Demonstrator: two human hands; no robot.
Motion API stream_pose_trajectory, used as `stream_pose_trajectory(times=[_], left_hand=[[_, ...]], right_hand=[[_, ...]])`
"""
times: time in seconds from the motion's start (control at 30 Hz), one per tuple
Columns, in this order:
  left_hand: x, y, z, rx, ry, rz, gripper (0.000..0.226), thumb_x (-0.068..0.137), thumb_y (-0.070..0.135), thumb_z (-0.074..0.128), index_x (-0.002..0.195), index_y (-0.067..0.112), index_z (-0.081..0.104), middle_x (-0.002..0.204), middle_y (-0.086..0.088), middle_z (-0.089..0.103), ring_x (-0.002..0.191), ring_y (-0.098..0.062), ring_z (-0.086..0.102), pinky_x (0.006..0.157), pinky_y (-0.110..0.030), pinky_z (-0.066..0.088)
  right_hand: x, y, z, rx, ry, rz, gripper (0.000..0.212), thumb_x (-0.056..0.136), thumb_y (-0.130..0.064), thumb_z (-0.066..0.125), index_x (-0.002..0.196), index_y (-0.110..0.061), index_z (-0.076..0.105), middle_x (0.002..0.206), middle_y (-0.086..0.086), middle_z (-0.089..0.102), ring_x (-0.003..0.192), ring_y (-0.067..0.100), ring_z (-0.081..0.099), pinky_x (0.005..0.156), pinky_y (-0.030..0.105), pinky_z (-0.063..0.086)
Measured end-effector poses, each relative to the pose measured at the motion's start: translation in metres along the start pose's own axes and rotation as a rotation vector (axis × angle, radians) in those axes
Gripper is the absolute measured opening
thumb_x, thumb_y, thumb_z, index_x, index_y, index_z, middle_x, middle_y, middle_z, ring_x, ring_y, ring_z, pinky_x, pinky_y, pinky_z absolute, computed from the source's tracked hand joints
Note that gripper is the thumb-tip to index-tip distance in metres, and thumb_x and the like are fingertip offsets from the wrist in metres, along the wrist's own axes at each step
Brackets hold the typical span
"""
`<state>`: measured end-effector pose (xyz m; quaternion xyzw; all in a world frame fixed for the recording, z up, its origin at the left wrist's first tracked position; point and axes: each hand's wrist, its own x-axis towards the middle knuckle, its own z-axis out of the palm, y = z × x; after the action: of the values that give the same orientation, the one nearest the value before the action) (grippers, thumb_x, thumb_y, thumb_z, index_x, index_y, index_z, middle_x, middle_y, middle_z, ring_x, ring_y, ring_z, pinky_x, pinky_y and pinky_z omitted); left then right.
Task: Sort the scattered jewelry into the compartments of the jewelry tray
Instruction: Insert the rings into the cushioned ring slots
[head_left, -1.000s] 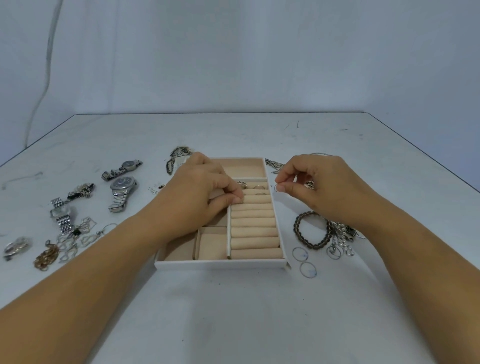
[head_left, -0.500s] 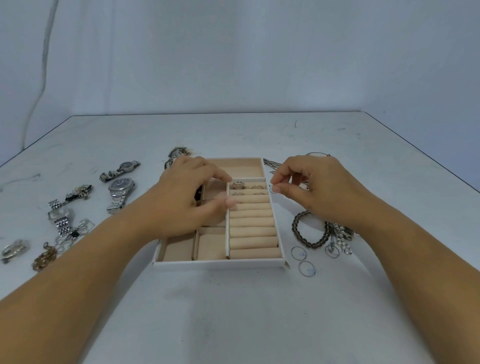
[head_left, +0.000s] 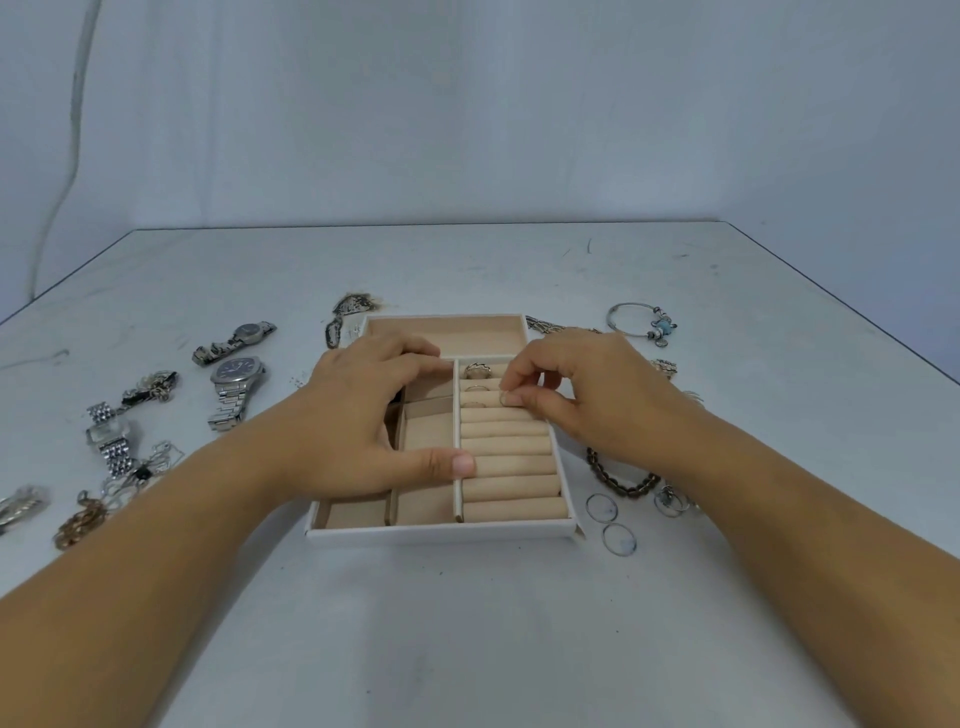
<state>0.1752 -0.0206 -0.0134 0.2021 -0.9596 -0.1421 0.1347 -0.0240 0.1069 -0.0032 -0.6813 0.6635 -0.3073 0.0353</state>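
The hands meet over the jewelry tray (head_left: 441, 531) on the table (head_left: 467, 649), left hand (head_left: 363, 415) spread and steadying it, right hand (head_left: 597, 395) pinching a thin ring (head_left: 503, 399) at the ring rolls (head_left: 511, 486), where a crooked push could likely spring it loose.

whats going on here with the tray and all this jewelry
A person is sorting jewelry. The right hand pinches a thin ring over the ring rolls of the jewelry tray, near slots where other rings sit. The left hand rests on the tray. Watches and a beaded bracelet lie on the table.
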Motion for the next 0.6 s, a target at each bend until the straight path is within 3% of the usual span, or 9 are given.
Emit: stream_pose_trajectory(times=[0.17,0.3,0.6], left_hand=[[0.0000,0.0010,-0.0006,0.015,-0.006,0.011,0.101,0.059,0.089,0.045,0.140,0.028,0.039,0.136,0.019,0.036,0.125,0.000,0.032,0.110,-0.038,0.028],[-0.0005,0.0002,0.0006,0.028,-0.031,-0.022,0.112,0.057,0.092,0.041,0.146,0.026,0.026,0.142,0.017,0.031,0.128,-0.003,0.028,0.111,-0.032,0.023],[0.0002,0.0005,-0.0006,0.048,-0.045,0.001,0.105,0.060,0.088,0.041,0.143,0.025,0.034,0.134,0.017,0.033,0.119,-0.001,0.029,0.103,-0.026,0.024]], right_hand=[[0.0003,-0.0005,-0.0009,-0.047,-0.022,0.002,0.006,0.084,-0.023,0.067,0.088,-0.022,0.071,0.080,-0.017,0.062,0.082,0.000,0.053,0.073,0.011,0.039],[0.0006,-0.0003,-0.0012,-0.053,-0.033,0.009,0.007,0.084,-0.024,0.066,0.089,-0.022,0.071,0.080,-0.019,0.061,0.082,0.000,0.053,0.074,0.013,0.041],[-0.0018,-0.0003,-0.0039,-0.046,-0.084,0.046,0.008,0.085,-0.026,0.065,0.090,-0.028,0.071,0.090,-0.012,0.062,0.085,0.002,0.053,0.076,0.012,0.041]])
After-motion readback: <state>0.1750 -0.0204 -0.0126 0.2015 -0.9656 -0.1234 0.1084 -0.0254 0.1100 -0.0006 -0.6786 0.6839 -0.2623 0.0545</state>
